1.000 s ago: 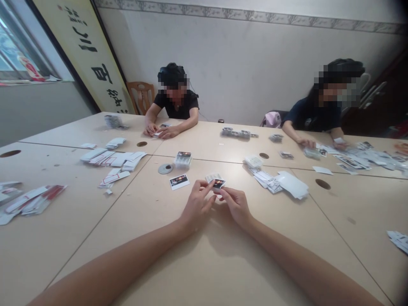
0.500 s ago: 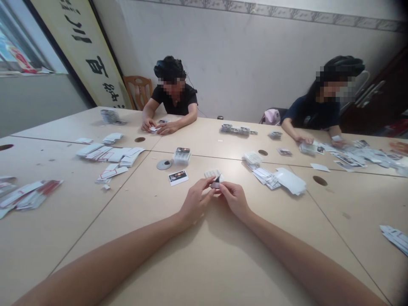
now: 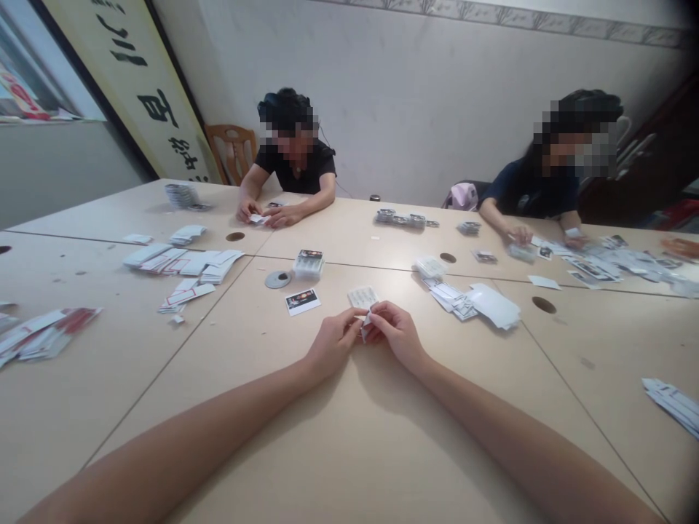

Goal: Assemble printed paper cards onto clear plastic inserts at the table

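Note:
My left hand (image 3: 337,340) and my right hand (image 3: 397,332) meet at the middle of the table, both closed on one small folded white card (image 3: 365,329). Fingers cover most of the card, so its print cannot be made out. Just beyond my fingertips lies a pale clear plastic case (image 3: 362,296) with rows of small marks. Left of it, flat on the table, is a printed card (image 3: 302,301) with a black picture and white border. Behind that card stands a stack of clear cases (image 3: 309,268) with a dark printed card on top.
White card piles lie at left (image 3: 183,263), far left (image 3: 46,336) and right edge (image 3: 671,404). Clear cases (image 3: 431,267) and white sheets (image 3: 494,306) sit right of my hands. Cable holes (image 3: 545,305) pierce the table. Two people (image 3: 295,164) work opposite.
The card in my hands has turned from lying fairly flat with a dark side showing to standing more upright. My right hand has risen slightly, and the view has shifted a little.

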{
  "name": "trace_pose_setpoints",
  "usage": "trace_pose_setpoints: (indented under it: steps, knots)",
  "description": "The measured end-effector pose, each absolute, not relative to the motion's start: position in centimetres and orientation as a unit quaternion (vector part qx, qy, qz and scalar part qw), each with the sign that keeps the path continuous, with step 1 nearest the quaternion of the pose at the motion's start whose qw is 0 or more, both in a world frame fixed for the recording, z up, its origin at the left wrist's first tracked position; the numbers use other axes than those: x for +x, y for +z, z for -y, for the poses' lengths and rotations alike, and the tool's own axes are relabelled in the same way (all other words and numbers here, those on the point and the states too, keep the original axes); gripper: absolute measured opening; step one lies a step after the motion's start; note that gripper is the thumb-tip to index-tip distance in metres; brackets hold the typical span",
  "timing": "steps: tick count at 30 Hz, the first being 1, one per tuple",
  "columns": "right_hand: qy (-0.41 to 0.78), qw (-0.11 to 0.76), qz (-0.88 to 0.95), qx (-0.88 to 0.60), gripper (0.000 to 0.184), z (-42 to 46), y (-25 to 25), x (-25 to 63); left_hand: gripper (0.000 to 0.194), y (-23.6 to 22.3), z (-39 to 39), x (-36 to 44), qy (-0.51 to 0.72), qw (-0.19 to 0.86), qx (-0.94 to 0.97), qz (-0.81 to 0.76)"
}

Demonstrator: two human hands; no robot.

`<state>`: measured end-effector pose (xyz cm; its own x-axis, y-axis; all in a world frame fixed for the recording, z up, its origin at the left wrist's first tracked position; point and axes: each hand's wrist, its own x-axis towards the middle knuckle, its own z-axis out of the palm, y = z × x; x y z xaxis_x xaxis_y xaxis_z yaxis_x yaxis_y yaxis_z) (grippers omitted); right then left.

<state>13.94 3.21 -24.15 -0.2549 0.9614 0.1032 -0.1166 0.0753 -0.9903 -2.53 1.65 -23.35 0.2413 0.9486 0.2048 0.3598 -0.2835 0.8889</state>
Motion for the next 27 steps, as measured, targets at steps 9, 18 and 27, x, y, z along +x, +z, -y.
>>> trace_pose_setpoints:
  steps: [9, 18, 27]
  knots:
    - [0.542, 0.48, 0.555, -0.408, 0.02, -3.45, -24.03, 14.0, 0.03, -24.0, -2.38, -2.52, 0.442, 0.565, 0.548, -0.431]
    - [0.543, 0.506, 0.53, -0.409, 0.014, -3.16, -23.74, 14.18, 0.033, -23.37, -1.99, -2.62, 0.414, 0.504, 0.599, -0.465]
    - [0.549, 0.513, 0.511, -0.417, 0.011, -3.36, -23.88, 14.2, 0.038, -23.7, -2.34, -2.73, 0.418, 0.528, 0.576, -0.463]
